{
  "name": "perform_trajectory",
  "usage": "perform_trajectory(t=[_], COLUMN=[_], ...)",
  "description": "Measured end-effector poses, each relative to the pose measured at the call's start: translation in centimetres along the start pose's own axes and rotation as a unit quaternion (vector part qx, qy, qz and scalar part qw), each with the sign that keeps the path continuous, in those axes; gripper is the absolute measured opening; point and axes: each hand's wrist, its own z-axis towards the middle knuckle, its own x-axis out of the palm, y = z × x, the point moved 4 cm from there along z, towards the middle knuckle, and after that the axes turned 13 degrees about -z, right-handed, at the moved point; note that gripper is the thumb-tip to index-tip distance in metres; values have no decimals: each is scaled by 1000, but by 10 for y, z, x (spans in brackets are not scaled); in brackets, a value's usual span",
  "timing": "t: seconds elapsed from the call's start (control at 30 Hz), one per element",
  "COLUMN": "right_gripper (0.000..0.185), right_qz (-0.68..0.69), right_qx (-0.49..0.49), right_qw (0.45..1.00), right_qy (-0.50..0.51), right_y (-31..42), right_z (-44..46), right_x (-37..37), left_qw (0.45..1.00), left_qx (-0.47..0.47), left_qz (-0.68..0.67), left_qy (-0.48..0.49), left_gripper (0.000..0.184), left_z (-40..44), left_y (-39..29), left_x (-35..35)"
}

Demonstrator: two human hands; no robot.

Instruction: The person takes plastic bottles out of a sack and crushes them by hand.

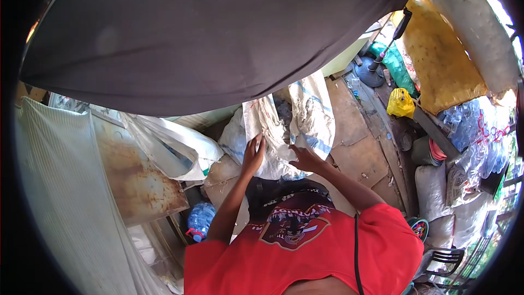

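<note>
A white woven sack [314, 101] with blue stripes hangs in front of my body, below a large dark cloth. My left hand [254, 154] lies against the left part of the sack, its fingers pointing up along the crumpled material. On the sack's right part is my right hand [304, 158], with the index finger and thumb spread apart. Something clear and plastic shows between the sack's folds. Whether either hand pinches the material is hard to tell for the left one.
Dark cloth [218, 33] covers the upper view. A blue water bottle [201, 219] stands at lower left, near a white cloth bag [180, 150]. To the right are a yellow bag [400, 103], filled sacks [431, 186] and a plastic chair [447, 259].
</note>
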Motion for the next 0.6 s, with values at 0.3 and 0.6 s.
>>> perform_trajectory(t=[0.3,0.6], right_gripper=[125,69], right_qz=[-124,-10], right_qx=[259,-141], right_qw=[953,990], right_qy=[97,-10], right_y=[-60,96], right_z=[69,163], right_x=[11,77], left_qw=[985,952], left_qx=[-147,-148], left_qz=[-70,10], left_qy=[-47,-269], left_gripper=[34,34], left_z=[-97,-117], left_y=[48,60], left_x=[-44,-168])
